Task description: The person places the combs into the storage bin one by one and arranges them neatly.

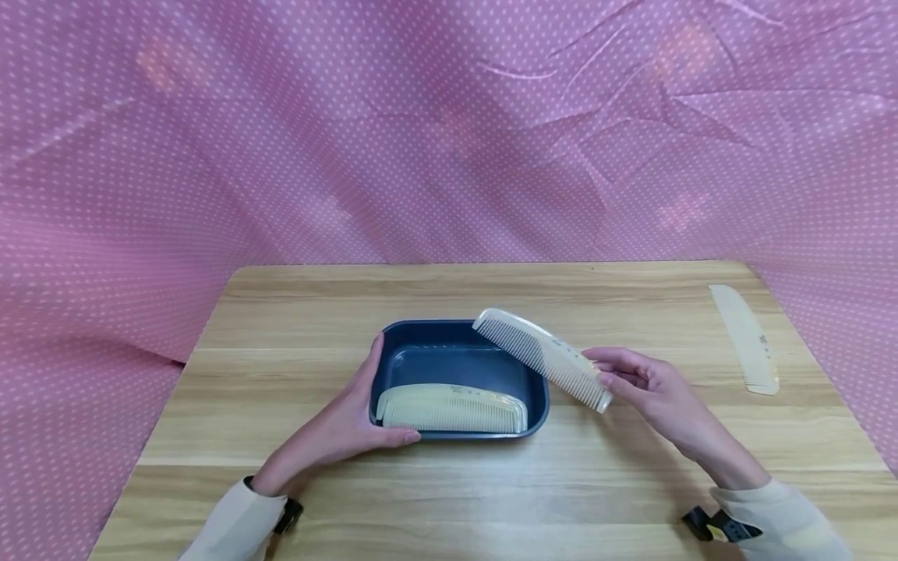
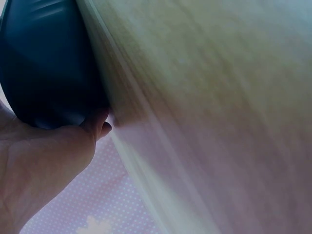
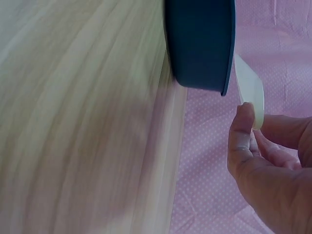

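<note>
In the head view a dark blue rectangular tray (image 1: pixel 456 365) stands on the table. My left hand (image 1: pixel 354 413) holds its left end, the thumb along the front wall and the fingers at the left side. One cream comb (image 1: pixel 452 409) lies inside along the front wall, teeth toward me. My right hand (image 1: pixel 655 393) pinches a second comb (image 1: pixel 536 351) by its right end between thumb and fingers. That comb slants over the tray's right rim, its far end above the back right corner. In the right wrist view the held comb (image 3: pixel 251 90) is seen above rim height.
A third cream comb (image 1: pixel 747 339) lies on the wooden table (image 1: pixel 295 312) at the far right, near the edge. Pink dotted cloth (image 1: pixel 421 156) hangs behind the table and at both sides.
</note>
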A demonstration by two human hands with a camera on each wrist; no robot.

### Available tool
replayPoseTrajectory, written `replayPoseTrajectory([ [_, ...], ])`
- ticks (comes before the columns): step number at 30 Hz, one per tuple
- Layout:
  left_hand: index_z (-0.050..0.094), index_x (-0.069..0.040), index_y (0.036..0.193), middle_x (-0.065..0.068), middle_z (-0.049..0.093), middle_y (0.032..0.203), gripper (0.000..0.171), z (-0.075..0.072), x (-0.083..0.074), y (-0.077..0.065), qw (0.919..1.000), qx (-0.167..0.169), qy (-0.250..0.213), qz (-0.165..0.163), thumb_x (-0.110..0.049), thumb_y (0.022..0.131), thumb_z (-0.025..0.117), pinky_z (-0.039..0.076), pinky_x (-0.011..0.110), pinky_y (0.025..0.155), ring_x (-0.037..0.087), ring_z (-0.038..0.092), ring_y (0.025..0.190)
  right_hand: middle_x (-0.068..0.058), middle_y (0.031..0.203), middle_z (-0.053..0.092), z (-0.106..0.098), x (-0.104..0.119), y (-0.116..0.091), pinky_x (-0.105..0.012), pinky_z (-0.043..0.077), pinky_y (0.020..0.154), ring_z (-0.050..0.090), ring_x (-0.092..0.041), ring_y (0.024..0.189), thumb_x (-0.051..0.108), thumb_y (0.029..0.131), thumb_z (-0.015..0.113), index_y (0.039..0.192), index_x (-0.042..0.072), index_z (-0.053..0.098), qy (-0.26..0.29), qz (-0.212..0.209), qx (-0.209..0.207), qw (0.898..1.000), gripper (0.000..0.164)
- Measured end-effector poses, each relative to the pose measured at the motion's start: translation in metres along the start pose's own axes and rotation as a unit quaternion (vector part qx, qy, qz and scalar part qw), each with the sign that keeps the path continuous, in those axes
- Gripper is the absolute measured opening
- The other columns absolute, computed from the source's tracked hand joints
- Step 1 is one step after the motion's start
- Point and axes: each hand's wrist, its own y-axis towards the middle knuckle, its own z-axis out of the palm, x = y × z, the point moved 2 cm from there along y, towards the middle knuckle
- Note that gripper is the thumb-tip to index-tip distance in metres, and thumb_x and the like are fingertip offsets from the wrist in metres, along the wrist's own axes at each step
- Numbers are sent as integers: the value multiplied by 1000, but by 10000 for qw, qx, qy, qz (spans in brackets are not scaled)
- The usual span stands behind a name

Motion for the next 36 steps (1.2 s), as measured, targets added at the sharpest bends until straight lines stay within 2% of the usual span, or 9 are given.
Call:
replayPoseTrajectory([
  [5,-19,-42,172,7,-5,182,147,-1,-1,0,10000,3,-20,-2,-53,81,97,19,72,123,39,7,165,-23,128,71,10,4,5,-31,63,84,71,-18,104,9,110,67,145,-4,66,124,43,84,9999,38],
  [9,-19,-46,170,4,-5,182,148,-1,-2,0,9999,11,-126,-69,-52,80,98,19,71,124,35,7,165,-23,129,71,17,7,7,-31,62,85,71,-19,105,8,109,67,145,-3,66,182,-20,131,9997,37],
  [16,-18,-41,172,9,-3,182,146,-1,-2,1,9999,17,-130,12,-49,82,96,19,75,122,41,7,165,-20,127,73,30,11,12,-30,62,86,71,-20,105,7,109,67,144,-2,68,223,-154,260,9993,36],
  [26,-17,-41,172,9,-1,182,146,-1,-2,0,9998,20,-195,73,-48,82,97,18,74,122,40,9,164,-11,123,76,47,19,14,-32,61,80,70,-20,98,9,108,70,142,4,72,-164,-311,292,9990,34],
  [36,-17,-39,173,11,-2,182,146,-2,-2,0,9999,18,-138,83,-50,82,97,19,74,122,42,9,164,-8,127,76,62,27,20,-30,61,85,70,-21,104,8,108,69,139,5,74,-246,-454,320,9982,31],
])
